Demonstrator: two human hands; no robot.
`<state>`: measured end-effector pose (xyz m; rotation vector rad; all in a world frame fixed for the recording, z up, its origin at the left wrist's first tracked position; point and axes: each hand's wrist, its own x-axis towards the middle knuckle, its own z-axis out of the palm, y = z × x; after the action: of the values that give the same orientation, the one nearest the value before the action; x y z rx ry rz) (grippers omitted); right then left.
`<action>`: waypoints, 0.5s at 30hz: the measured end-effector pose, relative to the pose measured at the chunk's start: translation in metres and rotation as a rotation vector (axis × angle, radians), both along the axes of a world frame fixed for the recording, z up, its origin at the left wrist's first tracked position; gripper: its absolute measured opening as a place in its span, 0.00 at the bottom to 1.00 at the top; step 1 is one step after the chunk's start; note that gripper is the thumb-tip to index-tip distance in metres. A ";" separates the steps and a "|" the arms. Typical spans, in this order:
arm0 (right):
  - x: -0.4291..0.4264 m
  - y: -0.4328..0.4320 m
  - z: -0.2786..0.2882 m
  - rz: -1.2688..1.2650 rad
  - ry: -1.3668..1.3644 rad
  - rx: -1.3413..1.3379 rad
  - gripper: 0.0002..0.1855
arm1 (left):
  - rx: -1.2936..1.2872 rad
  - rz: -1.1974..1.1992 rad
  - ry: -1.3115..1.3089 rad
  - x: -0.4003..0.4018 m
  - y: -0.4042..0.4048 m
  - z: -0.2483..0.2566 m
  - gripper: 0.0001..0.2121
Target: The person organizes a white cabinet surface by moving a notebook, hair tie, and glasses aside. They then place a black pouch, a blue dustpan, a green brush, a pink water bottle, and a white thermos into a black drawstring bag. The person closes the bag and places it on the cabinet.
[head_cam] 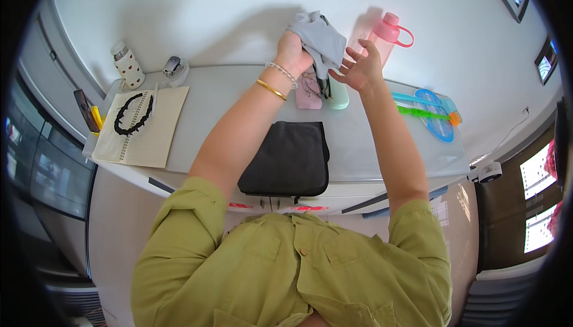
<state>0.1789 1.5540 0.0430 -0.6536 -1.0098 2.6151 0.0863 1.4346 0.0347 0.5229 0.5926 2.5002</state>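
Note:
My left hand [294,53] grips a bunched light grey cloth [320,38], held up above the back of the cabinet top. A thin dark edge shows at the cloth's upper right. My right hand [363,68] is just right of the cloth, its fingers spread and holding nothing. Under the cloth are a pink case [308,99], thin-framed eyeglasses [311,84] and a mint green case [339,96]. A dark object [324,86] between the cases is partly hidden. Nearer me lies a black zippered pouch [288,159]. Behind my right hand stands a pink water bottle [386,36].
At left, an open spiral notebook [154,141] carries a black braided headband [117,123] and a pen. A heart-patterned bottle [129,65] stands against the wall. Green and blue brushes [423,112] rest over a blue oval item [441,131] at right.

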 end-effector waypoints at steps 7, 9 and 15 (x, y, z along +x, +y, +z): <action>-0.044 0.032 -0.051 0.023 0.315 0.479 0.25 | -0.320 0.084 0.170 -0.023 0.012 -0.048 0.14; -0.048 0.063 -0.070 0.062 0.028 0.829 0.21 | -0.901 0.293 0.692 -0.052 -0.001 -0.087 0.15; -0.051 0.071 -0.110 -0.153 -0.405 1.265 0.28 | -1.039 -0.063 0.312 -0.032 -0.044 -0.092 0.17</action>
<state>0.1282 1.6254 -0.0666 -0.8057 -2.2237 1.2393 0.0542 1.3908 -0.0568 0.4792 1.7823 1.7020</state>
